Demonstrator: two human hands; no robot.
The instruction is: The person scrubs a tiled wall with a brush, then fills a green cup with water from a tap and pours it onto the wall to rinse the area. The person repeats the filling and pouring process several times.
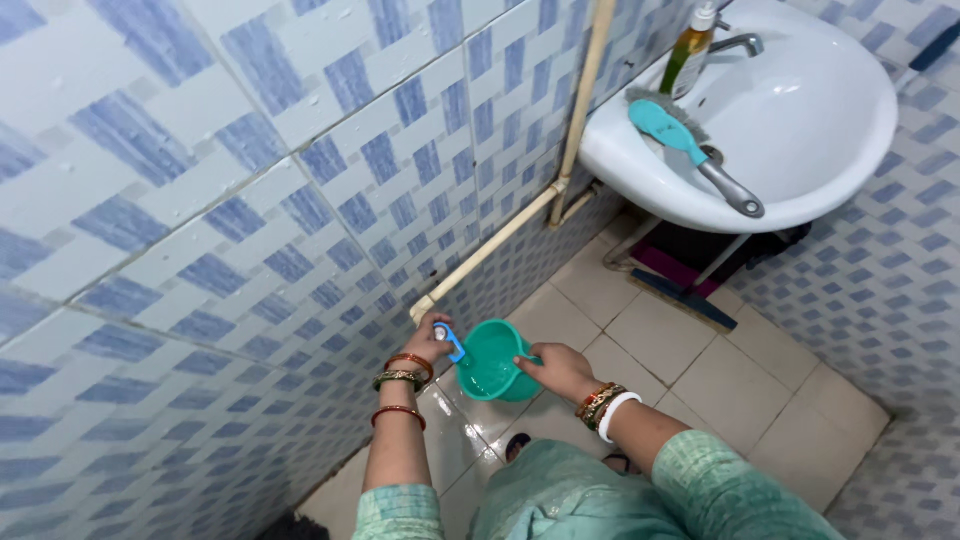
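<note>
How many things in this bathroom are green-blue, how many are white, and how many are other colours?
Green-blue: 2, the mug and the brush
White: 1, the sink
Blue: 1, the tap
Yellowish: 1, the soap bottle
Total: 5

This is looking like a small home bathroom or washroom; blue-and-white patterned tiles (300, 180) are covering the walls on both sides; a white wall-mounted washbasin (800, 130) is hanging in the far corner with a metal tap (738, 42) sitting at its back; a pump bottle of yellowish liquid (690, 55) is standing on the basin's rim and a turquoise scrubbing brush (690, 150) is lying across its edge; a cream water pipe (575, 110) is running down the wall and along to a low tap (450, 342); pale square floor tiles (720, 380) are showing wet patches.
</note>
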